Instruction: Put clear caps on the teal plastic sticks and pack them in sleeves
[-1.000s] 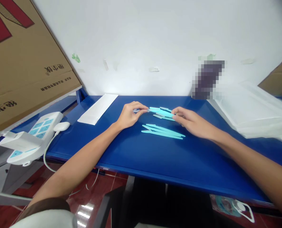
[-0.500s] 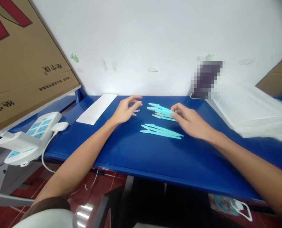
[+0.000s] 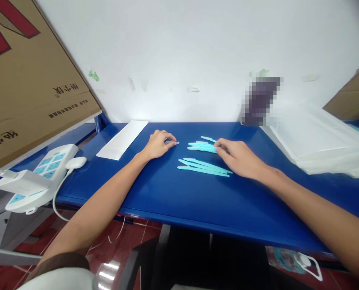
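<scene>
On the blue table [image 3: 197,193] lie several thin light-blue plastic sticks. One bunch [image 3: 205,166] rests nearer to me; another bunch [image 3: 202,146] lies just behind it. My right hand [image 3: 238,158] has its fingertips closed on the end of the far bunch. My left hand [image 3: 158,146] rests on the table to the left, fingers curled and pinching a small clear piece [image 3: 171,142] against the surface.
A flat white packet [image 3: 121,139] lies at the table's back left. A white power strip [image 3: 36,177] with a cable sits at the left edge below a big cardboard box [image 3: 31,76]. Clear plastic bags [image 3: 318,141] pile up at the right.
My left hand let go of the sticks, moved left and came down onto a small clear piece. My right hand slid the far bunch slightly left and nearer.
</scene>
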A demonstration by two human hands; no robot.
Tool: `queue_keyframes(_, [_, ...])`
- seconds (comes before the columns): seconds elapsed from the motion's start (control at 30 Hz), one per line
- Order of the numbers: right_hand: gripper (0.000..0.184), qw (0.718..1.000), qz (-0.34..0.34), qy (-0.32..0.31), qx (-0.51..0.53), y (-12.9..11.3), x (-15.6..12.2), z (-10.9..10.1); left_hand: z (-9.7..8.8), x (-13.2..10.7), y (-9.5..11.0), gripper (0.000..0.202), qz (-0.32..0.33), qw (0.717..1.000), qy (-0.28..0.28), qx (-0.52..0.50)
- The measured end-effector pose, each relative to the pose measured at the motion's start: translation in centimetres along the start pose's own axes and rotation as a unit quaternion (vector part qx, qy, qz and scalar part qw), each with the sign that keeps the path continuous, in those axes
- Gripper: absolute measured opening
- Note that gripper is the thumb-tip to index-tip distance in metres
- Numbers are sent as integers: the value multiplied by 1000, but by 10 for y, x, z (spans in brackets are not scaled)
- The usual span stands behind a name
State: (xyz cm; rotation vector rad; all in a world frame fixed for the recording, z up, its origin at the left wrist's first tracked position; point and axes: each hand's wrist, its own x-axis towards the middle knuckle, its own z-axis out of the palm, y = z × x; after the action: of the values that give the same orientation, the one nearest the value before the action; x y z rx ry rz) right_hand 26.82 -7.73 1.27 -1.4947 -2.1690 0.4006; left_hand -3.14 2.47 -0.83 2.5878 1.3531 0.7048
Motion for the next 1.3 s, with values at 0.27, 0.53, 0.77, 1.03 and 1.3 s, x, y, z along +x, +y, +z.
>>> queue_keyframes(0.27, [22,1000,1,4,-9,-2,0,0,-3,2,1,22,-2,999,0,-43])
queue_keyframes(0.53, [21,1000,3,10,19,-6,-3,-6,-11,-4,34,22,10,987,90,-130])
queue_keyframes(0.77, [22,998,-36,33,26,-8,-5,-6,-4,-9,53,19,38,977,87,-189])
queue_keyframes(1.03, [22,998,-36,56,7,-5,-5,-9,-6,-9,48,20,34,970,117,-212])
queue_keyframes(1.3, [24,998,-57,36,10,-13,-5,-6,-1,-10,61,19,38,968,92,-232])
